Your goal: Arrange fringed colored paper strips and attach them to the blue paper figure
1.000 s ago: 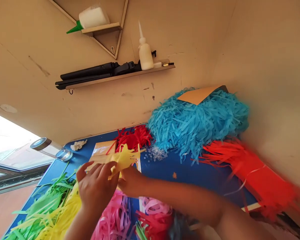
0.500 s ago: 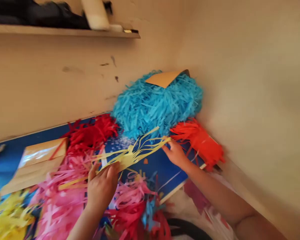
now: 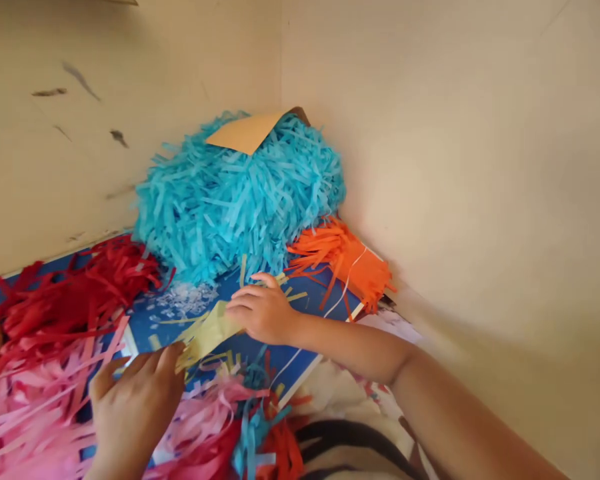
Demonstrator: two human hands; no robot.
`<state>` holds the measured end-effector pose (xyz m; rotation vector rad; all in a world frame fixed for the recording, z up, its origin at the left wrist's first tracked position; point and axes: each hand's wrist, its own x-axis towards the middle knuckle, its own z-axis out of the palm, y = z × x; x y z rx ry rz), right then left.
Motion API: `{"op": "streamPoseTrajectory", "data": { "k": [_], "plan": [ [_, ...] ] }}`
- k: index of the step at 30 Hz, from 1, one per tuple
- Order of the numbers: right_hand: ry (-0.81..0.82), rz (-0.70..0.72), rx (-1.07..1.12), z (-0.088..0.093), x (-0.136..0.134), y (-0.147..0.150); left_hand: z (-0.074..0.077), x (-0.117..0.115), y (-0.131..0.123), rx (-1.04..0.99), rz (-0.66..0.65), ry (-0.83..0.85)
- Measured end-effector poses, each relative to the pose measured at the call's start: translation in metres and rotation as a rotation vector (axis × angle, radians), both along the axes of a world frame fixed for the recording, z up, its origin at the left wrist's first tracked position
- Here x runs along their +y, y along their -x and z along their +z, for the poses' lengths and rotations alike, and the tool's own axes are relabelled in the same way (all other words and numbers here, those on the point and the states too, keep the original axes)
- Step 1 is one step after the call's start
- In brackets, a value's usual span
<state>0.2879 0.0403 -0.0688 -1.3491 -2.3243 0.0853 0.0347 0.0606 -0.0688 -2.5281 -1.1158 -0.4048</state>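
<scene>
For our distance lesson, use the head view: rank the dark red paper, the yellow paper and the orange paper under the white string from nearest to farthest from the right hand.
From the right hand:
1. Yellow paper: touching it, on its left.
2. Orange paper: apart, to the right.
3. Dark red paper: well left, near the wall.

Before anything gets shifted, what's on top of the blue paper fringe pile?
A tan sheet lies on top of the blue paper fringe pile. Whatever is directly beneath the sheet is covered and cannot be seen.

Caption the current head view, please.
Left hand and right hand handle fringed yellow paper over a blue surface, near turquoise fringe.
</scene>
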Motion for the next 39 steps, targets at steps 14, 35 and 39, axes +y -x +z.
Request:
{"op": "streamPoseTrajectory", "data": {
  "k": [14, 35, 39],
  "plan": [
    [-0.054, 0.089, 0.174, -0.040, -0.018, 0.023, 0.030, -0.038, 0.013, -0.136, -0.079, 0.404],
    [0.368, -0.309, 0.042, -0.044, 0.024, 0.026, -0.024, -0.005, -0.025, -0.057, 0.521, 0.642],
    [0.361, -0.324, 0.033, -0.051, 0.025, 0.027, -0.020, -0.003, -0.027, -0.001, 0.537, 0.660]
  ]
}}
